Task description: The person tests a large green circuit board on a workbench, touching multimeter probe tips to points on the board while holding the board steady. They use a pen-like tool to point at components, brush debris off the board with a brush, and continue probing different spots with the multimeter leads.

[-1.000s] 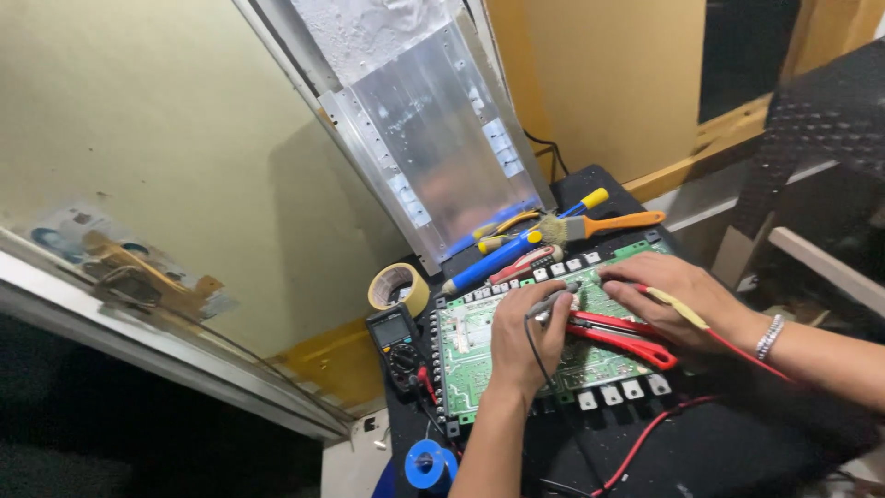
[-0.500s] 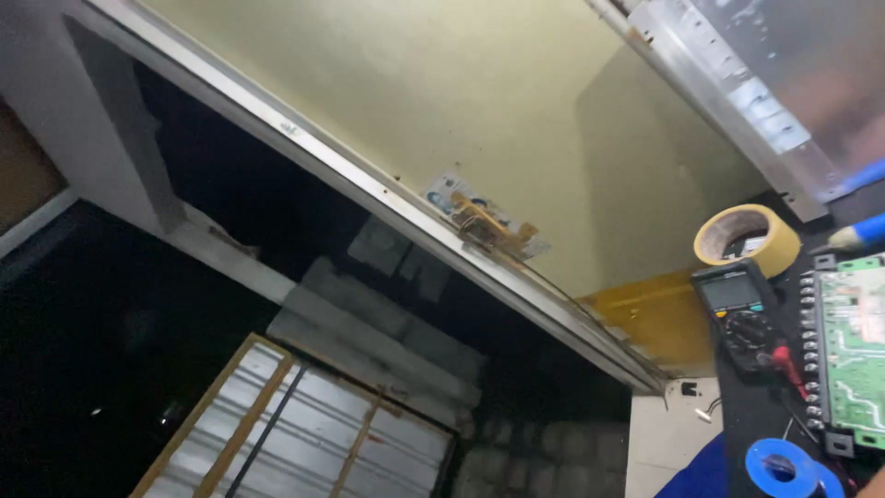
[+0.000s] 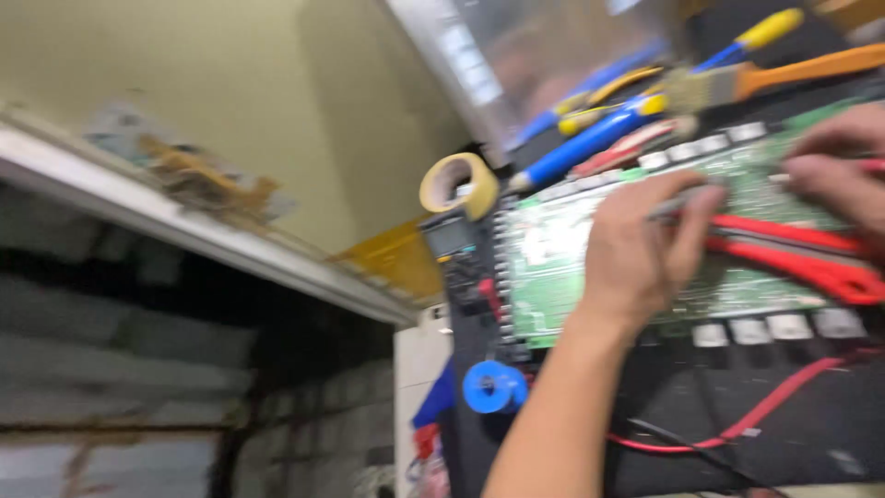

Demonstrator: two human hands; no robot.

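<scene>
green board: circuit board (image 3: 572,249) lies flat on the black bench, probing under way, blur hides how far.
left hand: (image 3: 641,249) pinches a slim probe on the board.
right hand: (image 3: 834,171) grip unclear, beside red pliers (image 3: 811,263).
nearby: multimeter (image 3: 456,244), tape roll (image 3: 456,183).

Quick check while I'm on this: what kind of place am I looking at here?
Probably a small electronics repair bench. A green circuit board lies under the left hand and right hand, with a multimeter, screwdrivers and a tape roll beside it.
</scene>
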